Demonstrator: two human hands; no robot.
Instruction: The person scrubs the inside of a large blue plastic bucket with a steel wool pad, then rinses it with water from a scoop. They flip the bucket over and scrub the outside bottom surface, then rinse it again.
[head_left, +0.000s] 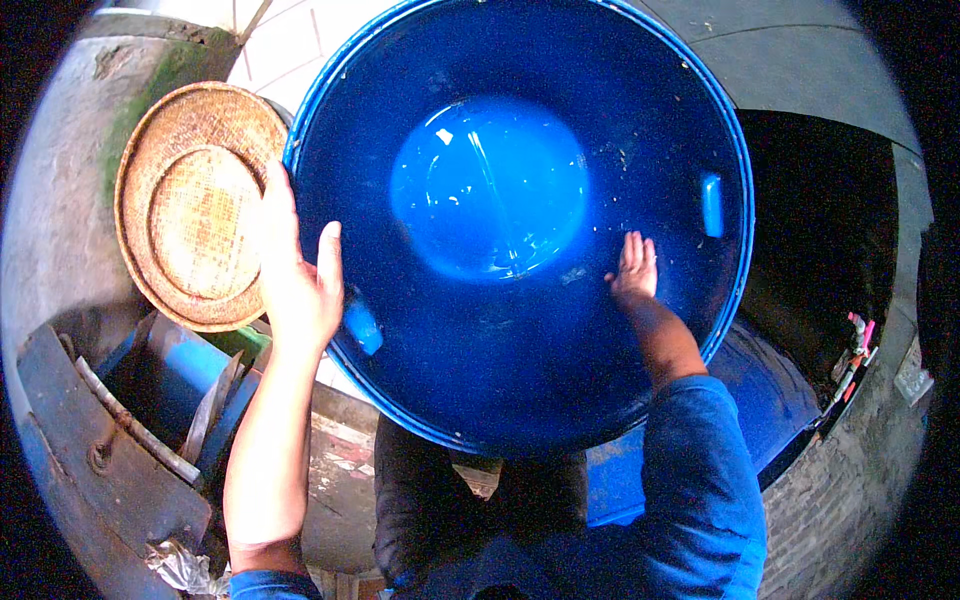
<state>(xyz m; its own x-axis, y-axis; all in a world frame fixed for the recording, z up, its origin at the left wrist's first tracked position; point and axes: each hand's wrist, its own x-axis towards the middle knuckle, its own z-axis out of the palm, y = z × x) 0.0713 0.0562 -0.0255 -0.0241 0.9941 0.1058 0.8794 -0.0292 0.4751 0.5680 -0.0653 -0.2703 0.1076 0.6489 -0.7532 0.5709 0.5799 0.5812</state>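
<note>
A large round blue plastic barrel (500, 370) fills the middle, its open mouth facing up at me. Pale flecks and scraps dot its inner wall and the brighter round bottom (490, 185). On the left, my left hand (302, 290) lies over the rim, fingers straight and thumb held apart toward the inside. My right hand (634, 270) reaches into the barrel, fingers stretched out near the right inner wall, with nothing seen in it. Whether its fingertips touch the wall, I cannot tell. Shallow molded recesses show on both sides of the wall.
A round woven bamboo tray (135, 215) sits left of the barrel. Below it is a dark container (110, 460) with blue and green pieces inside. A dark blue surface (765, 390) lies at the right, with small pink and white items (855, 350) beyond it.
</note>
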